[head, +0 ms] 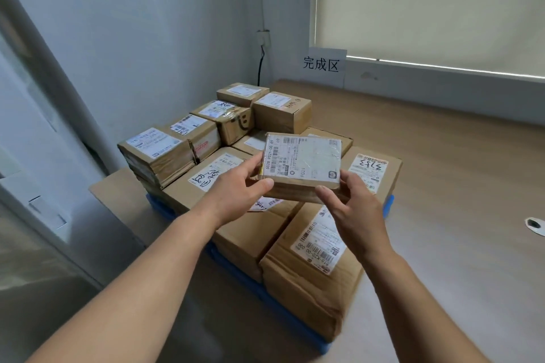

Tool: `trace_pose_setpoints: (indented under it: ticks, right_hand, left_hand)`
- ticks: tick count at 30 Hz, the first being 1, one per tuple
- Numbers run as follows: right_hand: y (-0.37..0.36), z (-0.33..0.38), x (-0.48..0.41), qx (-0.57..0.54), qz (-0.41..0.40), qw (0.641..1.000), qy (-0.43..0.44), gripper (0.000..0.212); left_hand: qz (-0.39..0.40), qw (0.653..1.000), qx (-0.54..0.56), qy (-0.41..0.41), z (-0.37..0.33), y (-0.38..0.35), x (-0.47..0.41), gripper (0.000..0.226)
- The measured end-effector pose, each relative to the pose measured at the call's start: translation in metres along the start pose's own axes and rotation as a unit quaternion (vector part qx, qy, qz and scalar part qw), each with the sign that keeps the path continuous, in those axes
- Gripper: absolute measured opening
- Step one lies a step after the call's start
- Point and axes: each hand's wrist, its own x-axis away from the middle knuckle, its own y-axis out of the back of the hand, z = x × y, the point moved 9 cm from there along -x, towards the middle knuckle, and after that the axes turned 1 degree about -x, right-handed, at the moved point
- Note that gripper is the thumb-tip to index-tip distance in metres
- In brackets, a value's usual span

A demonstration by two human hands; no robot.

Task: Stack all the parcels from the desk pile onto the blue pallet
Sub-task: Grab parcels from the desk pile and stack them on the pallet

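I hold a flat cardboard parcel (302, 163) with a large white label in both hands, above the middle of the stack. My left hand (236, 191) grips its left near corner, thumb on the front edge. My right hand (352, 209) grips its right near corner. Below lies the blue pallet (265, 292), only its edges showing, covered with several brown labelled parcels. A bottom layer of larger boxes (312, 271) fills the front. A second layer of smaller boxes (165, 150) runs along the left and back.
The pallet sits on a wood-look floor in a corner, a grey wall to the left and a window blind at the right. A paper sign (323, 65) hangs on the wall behind. A flat cardboard sheet (118, 188) sticks out at the pallet's left.
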Motion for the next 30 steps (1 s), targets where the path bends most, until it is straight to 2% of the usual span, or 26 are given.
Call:
trace_pose_setpoints:
  ticks: [9,14,18,26,30]
  right_hand:
    - [-0.051,0.005,-0.066,0.031,-0.022,0.999,-0.026,0.031]
    - [-0.086,0.013,-0.105,0.056,-0.056,0.996,-0.049,0.031]
    - [-0.118,0.016,-0.133,0.067,-0.06,0.992,-0.084,0.027]
    - [-0.156,-0.002,-0.167,0.067,-0.094,0.982,-0.147,0.029]
    - [-0.165,-0.013,-0.171,0.077,-0.099,0.978,-0.169,0.03]
  left_hand:
    - [0.078,0.993,-0.077,-0.034,0.028,0.037,-0.094,0.055]
    - [0.097,0.98,-0.149,-0.09,0.033,0.072,-0.151,0.051]
    - [0.117,0.973,-0.159,-0.122,0.05,0.088,-0.192,0.047]
    - [0.161,0.964,-0.149,-0.149,0.085,0.085,-0.251,0.047]
    - [0.179,0.947,-0.187,-0.187,0.098,0.075,-0.266,0.047]
